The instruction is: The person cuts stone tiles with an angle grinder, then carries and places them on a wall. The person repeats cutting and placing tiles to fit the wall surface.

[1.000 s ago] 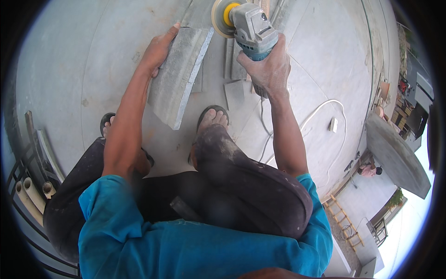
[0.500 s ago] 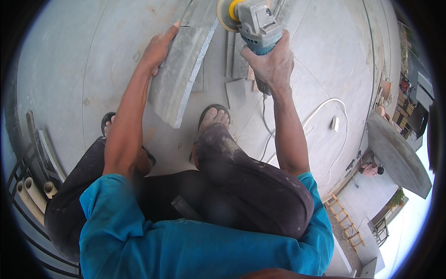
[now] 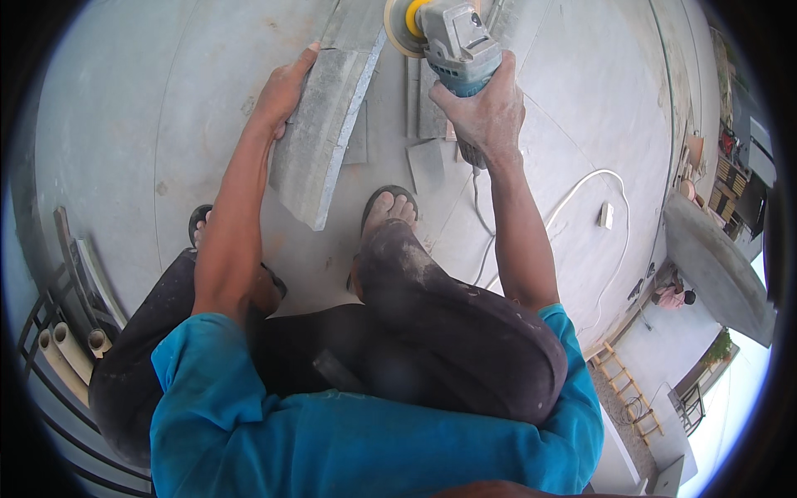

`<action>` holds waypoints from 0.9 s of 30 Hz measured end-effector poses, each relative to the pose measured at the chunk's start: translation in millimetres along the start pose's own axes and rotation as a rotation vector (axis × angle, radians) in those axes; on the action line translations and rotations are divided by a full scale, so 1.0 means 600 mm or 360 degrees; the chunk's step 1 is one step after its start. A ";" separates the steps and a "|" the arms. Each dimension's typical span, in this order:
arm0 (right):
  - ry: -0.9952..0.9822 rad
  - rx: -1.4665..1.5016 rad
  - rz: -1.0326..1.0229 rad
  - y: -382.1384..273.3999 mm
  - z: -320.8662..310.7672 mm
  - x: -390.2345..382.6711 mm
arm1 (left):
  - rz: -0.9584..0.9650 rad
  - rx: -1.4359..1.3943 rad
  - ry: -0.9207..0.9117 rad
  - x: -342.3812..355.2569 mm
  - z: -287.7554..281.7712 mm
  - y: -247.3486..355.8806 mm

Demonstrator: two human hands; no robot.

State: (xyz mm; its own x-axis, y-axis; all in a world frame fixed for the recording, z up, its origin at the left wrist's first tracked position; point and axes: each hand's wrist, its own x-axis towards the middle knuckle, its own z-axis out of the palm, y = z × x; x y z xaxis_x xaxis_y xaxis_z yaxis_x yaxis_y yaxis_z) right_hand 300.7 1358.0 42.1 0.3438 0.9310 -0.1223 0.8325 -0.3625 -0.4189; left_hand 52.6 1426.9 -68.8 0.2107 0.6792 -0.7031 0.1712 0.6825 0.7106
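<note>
A long grey stone-like slab (image 3: 320, 133), with a pale cut edge on its right side, slants away from me and runs out of the top of the picture. My left hand (image 3: 282, 95) is closed on the slab's left edge, thumb side uppermost. In my dusty right hand (image 3: 491, 114) is an angle grinder (image 3: 462, 46), gripped round its teal body. Its round disc (image 3: 402, 33), with a yellow centre, stands close beside the slab's right edge. Whether the disc touches the slab I cannot tell.
Loose grey slab pieces (image 3: 427, 166) lie beyond my right foot (image 3: 388, 209). The grinder's cord and a white cable (image 3: 624, 241) loop over the floor at right, near a small white block (image 3: 606, 216). Pipes (image 3: 73, 353) stand at left; another person (image 3: 671, 297) is far right.
The view has shifted slightly, so the feet and floor sit a little farther right. Both hands keep their holds, and the grinder stays beside the slab's edge.
</note>
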 end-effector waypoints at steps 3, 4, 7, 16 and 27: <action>-0.0032 0.0062 -0.0067 -0.001 -0.003 -0.004 | 0.0023 -0.0010 0.0006 0.000 0.001 0.003; -0.0039 0.0048 -0.0095 -0.001 -0.003 -0.007 | 0.0015 -0.0020 -0.0005 -0.001 0.001 0.003; -0.0095 0.0047 -0.0074 -0.003 -0.003 -0.019 | 0.0005 0.0024 0.0043 -0.002 0.000 0.002; -0.0076 0.0042 -0.0128 0.002 -0.007 -0.036 | -0.0038 -0.0041 0.0012 -0.003 0.005 0.008; -0.0098 -0.0052 -0.0090 -0.004 -0.006 -0.040 | -0.0034 -0.0069 -0.0002 -0.003 0.000 0.010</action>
State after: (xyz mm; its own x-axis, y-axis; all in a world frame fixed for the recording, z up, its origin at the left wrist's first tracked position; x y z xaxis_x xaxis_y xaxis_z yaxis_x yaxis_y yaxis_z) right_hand 291.8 1336.2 49.3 0.2693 0.9505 -0.1550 0.8640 -0.3095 -0.3972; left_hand 53.2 1430.0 -63.4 0.2084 0.6643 -0.7178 0.1339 0.7076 0.6938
